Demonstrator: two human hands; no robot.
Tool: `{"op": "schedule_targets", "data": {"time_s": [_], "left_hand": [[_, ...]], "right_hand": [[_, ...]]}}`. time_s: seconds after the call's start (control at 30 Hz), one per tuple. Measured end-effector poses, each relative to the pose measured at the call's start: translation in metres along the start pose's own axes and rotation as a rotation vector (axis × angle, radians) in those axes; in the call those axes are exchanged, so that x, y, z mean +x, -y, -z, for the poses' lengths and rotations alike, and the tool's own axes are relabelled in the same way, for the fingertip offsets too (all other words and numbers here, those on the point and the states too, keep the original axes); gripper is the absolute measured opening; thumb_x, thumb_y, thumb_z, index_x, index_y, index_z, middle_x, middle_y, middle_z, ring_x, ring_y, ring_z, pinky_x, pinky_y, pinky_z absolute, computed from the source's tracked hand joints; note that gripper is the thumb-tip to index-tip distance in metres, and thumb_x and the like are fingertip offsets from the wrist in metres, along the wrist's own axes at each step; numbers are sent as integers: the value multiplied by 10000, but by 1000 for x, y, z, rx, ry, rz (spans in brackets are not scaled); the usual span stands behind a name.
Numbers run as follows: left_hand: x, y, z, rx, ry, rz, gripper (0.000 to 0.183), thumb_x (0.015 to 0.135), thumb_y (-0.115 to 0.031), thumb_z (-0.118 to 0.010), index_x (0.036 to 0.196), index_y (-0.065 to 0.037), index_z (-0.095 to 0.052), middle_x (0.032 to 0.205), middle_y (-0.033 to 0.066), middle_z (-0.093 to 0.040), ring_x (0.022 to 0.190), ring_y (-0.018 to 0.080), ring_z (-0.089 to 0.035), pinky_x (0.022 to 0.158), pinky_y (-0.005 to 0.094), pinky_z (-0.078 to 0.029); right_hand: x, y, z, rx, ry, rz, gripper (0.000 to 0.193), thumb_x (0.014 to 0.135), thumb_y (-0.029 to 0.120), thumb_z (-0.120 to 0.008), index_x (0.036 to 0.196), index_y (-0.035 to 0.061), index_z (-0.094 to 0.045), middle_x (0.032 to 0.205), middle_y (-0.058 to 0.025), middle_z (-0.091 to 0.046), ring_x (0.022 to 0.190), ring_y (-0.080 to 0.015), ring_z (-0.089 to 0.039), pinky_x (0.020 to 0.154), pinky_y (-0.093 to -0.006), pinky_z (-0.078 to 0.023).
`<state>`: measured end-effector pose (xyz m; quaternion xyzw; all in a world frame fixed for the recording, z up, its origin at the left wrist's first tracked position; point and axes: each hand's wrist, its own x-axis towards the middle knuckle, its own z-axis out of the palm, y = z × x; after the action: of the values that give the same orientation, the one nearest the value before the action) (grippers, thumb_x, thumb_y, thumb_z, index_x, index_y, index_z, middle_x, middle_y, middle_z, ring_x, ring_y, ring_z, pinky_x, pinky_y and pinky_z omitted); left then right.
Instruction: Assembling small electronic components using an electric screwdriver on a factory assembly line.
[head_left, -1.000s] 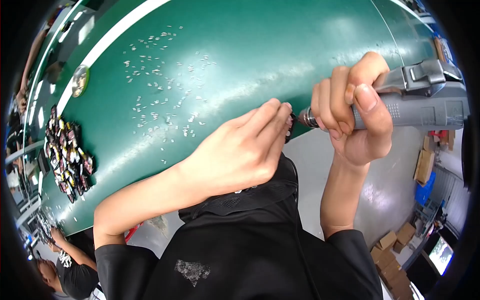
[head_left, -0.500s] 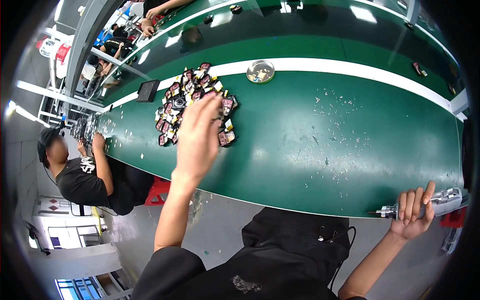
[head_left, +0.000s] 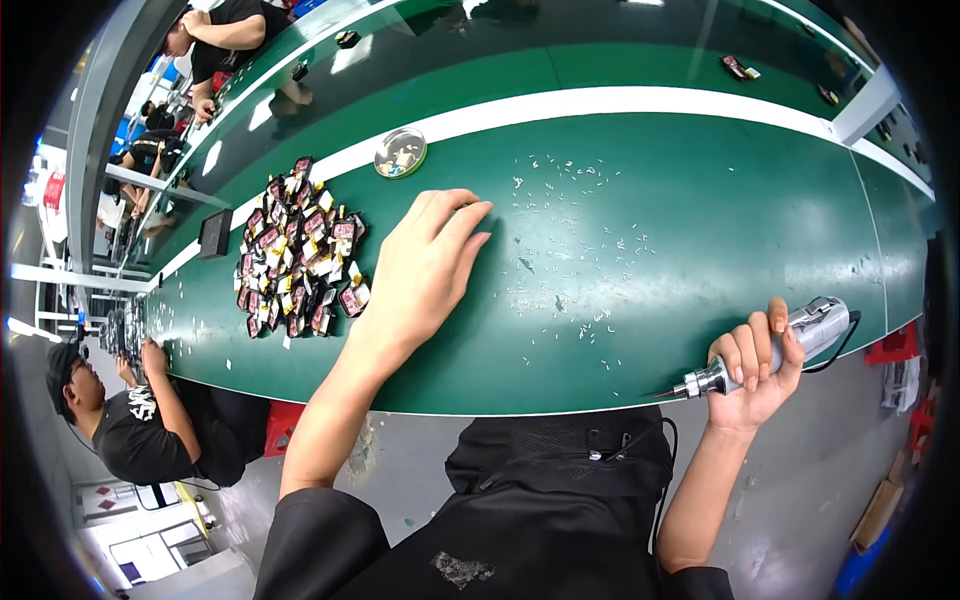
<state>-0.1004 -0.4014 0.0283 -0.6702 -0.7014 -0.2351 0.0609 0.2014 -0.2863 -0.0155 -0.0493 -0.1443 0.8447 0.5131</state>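
My left hand (head_left: pixel 432 270) hovers over the green table just right of a heap of small black, pink-faced parts (head_left: pixel 300 250) with white and yellow bits. Its fingers are bent but apart from the thumb, and nothing shows between them. In my right hand (head_left: pixel 757 365), by the table's front edge, is a silver handheld rotary tool (head_left: pixel 820 322). My fingers wrap round its body. Its thin bit (head_left: pixel 672 394) points left, and a black cable leaves its rear end.
Tiny white slivers (head_left: pixel 575 250) lie scattered on the green table (head_left: pixel 740 220). A round shallow dish (head_left: pixel 401 154) with small pieces stands by the white rail at the back. Left of the heap is a black tray (head_left: pixel 215 234). A co-worker (head_left: pixel 150 420) sits far left.
My left hand has left the heap and moved right, over bare tabletop. My right hand has raised the rotary tool and brought it leftward over the table edge. The view has shifted right.
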Motion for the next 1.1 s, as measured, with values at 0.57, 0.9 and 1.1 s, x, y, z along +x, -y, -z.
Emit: {"op": "schedule_targets", "data": {"time_s": [0.57, 0.9, 1.1], "left_hand": [[50, 24, -39, 238, 37, -239, 140, 767, -6, -638, 906, -13, -643, 872, 87, -587, 794, 250, -603, 678, 344, -510], [40, 29, -42, -87, -50, 21, 97, 816, 6, -584, 878, 14, -511, 810, 155, -541, 760, 315, -562, 681, 389, -457], [8, -14, -26, -253, -43, 104, 46, 842, 12, -515, 827, 6, -472, 690, 138, -511, 593, 277, -516, 575, 364, -429]], "right_hand": [[-3, 2, 1, 50, 29, -6, 100, 924, 153, -439, 888, 60, -432, 532, 1, -360, 398, -104, -359, 468, -286, -378], [-5, 1, -4, 20, -2, 1, 94, 921, 137, -475, 884, 62, -432, 511, 14, -335, 384, -86, -335, 461, -262, -355], [-3, 2, 0, 22, 2, 12, 103, 911, 154, -466, 888, 55, -480, 510, 17, -344, 395, -92, -334, 459, -270, -355]]}}
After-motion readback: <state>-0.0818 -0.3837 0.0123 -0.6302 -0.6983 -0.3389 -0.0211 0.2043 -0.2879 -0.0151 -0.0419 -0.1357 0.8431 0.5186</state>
